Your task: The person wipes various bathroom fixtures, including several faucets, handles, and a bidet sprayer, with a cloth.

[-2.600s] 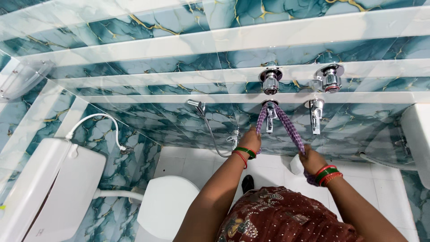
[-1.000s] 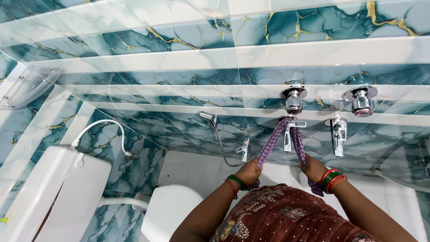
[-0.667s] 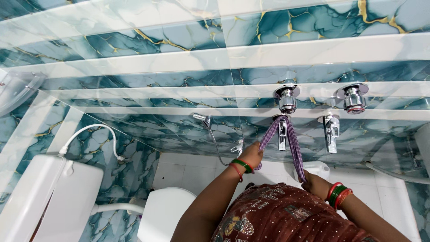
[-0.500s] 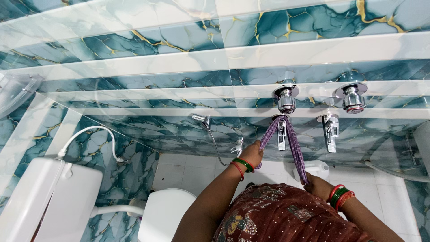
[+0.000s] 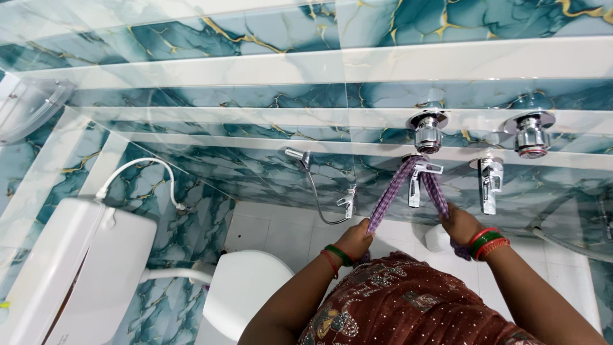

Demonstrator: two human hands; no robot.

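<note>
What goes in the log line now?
left hand: grips cloth | right hand: grips cloth | cloth: looped behind tap, taut

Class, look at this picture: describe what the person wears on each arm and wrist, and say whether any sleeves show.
Both forearms are bare, with no sleeves showing. The left hand has thin bangles at its wrist, green beside red. The right hand has a thicker stack of bangles at its wrist in red and green. Below them is a maroon garment with small pale dots and patterned patches.

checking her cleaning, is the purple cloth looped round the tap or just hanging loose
Looped and pulled taut: the purple cloth passes behind the left tap, with the left hand and right hand each gripping one end.
</note>
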